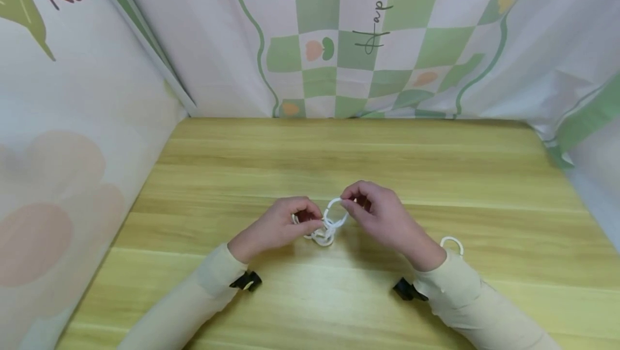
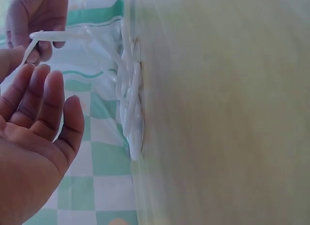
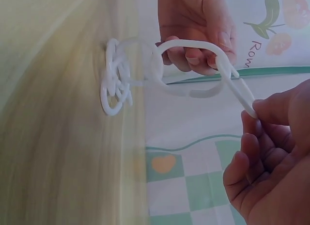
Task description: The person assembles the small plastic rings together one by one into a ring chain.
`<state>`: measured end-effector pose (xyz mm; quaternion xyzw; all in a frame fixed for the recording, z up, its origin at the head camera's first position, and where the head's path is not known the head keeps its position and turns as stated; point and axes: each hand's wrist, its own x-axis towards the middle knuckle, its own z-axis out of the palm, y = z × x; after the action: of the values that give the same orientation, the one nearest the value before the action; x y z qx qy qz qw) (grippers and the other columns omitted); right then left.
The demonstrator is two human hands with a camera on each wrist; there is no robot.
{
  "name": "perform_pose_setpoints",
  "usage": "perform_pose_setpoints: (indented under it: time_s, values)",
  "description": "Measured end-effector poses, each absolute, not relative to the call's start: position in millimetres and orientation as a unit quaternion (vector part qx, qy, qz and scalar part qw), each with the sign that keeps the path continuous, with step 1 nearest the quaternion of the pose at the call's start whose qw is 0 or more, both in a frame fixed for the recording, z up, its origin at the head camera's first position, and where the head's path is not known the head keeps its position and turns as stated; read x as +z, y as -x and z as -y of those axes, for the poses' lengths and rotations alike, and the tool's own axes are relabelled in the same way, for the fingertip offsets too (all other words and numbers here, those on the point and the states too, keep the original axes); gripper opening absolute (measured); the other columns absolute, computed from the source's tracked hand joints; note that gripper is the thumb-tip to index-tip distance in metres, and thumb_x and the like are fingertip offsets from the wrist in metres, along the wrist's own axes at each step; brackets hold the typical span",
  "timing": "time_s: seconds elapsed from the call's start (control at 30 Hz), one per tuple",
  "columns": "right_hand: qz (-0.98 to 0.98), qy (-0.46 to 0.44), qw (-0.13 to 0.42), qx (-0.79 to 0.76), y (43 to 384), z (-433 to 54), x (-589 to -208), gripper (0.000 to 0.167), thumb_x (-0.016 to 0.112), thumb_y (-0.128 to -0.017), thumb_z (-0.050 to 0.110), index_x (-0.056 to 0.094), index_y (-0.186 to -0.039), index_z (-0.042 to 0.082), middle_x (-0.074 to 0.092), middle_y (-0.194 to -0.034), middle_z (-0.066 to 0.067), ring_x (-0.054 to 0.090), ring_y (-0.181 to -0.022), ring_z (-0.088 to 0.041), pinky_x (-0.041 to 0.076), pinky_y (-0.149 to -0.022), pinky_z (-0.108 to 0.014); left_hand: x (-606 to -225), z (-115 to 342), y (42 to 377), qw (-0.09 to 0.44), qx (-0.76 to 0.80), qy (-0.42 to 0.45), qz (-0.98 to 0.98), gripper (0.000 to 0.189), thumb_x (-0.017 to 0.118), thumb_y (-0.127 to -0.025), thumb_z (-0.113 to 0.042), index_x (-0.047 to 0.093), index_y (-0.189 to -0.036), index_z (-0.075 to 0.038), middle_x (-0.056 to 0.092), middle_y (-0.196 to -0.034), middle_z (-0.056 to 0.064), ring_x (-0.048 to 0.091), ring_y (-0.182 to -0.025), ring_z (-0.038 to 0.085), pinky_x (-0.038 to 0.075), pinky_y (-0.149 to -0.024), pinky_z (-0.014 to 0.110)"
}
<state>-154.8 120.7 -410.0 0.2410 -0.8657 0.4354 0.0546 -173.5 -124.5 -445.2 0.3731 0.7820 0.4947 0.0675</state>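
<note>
Between thumb and fingertips, my right hand (image 1: 380,212) pinches a white plastic ring (image 1: 333,201), lifted off the table. My left hand (image 1: 283,223), facing it, pinches another white ring (image 3: 189,42) of a linked chain. Where the two rings meet they look hooked together or overlapping; I cannot tell which. From there the white ring chain (image 1: 323,240) hangs down into a small heap on the table, best seen in the right wrist view as a ring pile (image 3: 114,77). Part of the chain is hidden behind the left fingers.
A separate white ring (image 1: 451,239) lies by the right sleeve, which partly covers it. The wood-grain table (image 1: 319,312) reaches back to a green-and-white checked curtain (image 1: 358,32). Another printed curtain (image 1: 72,97) hangs along the left side. Black wrist cameras (image 1: 246,281) sit on both cuffs.
</note>
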Motion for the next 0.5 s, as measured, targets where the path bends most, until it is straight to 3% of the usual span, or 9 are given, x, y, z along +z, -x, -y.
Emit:
perform_pose_setpoints:
  time_s: [0.23,0.5]
  values:
    - [0.848,-0.24,0.071,0.466,151.2,-114.5,-412.7,0.004,0.066,-0.095,0.011,0.064,-0.097,0.014,0.055,-0.073,0.005,0.048,-0.059,-0.015,0.04,-0.049,-0.024,-446.6,122.9,172.5,0.071,0.499,-0.368,-0.781,0.006,0.069,-0.094,-0.019,0.068,-0.094,-0.013,0.063,-0.082,-0.006,0.058,-0.073,0.011,0.052,-0.063,0.03]
    - [0.853,-0.239,0.052,0.461,148.0,-116.4,-411.9,0.013,0.069,-0.092,0.008,0.062,-0.094,0.019,0.059,-0.078,0.007,0.052,-0.067,-0.013,0.044,-0.056,-0.026,-443.1,122.7,171.1,0.072,0.511,-0.286,-0.808,0.003,0.068,-0.094,-0.014,0.069,-0.097,-0.012,0.063,-0.086,-0.004,0.057,-0.077,0.014,0.051,-0.068,0.037]
